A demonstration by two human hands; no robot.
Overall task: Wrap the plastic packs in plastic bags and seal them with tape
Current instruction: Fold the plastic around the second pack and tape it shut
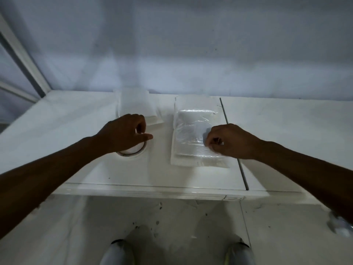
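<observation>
My left arm: it comes in from the lower left and reaches forward over the table [57, 131].
My left hand [124, 132]: it sits on top of the tape roll [131, 152], palm down. My fingers [140, 121] curl over the roll and hold it. My thumb sticks out to the right.
Tape roll: it lies flat on the table, mostly hidden under my left hand. Only its near edge peeks out.
My right arm: it comes in from the lower right, bent a little at the wrist.
My right hand [231, 140]: it is on the right side of the plastic pack [191, 131]. The fingers [209, 141] are curled and their tips touch the shiny plastic. I cannot tell if they pinch it or only press on it.
Plastic pack: it lies flat in the middle of the table, right of the tape roll. It looks shiny and crinkly, with a clear plastic bag [193, 152] over it. A flat white sheet [181, 162] lies under it.
White pile [135, 104]: it lies at the back of the table, just behind my left hand.
Grey rod [241, 169]: it runs from back to front, passing under my right hand.
My shoes [116, 253]: they stand on the floor [172, 226] below the table edge.
</observation>
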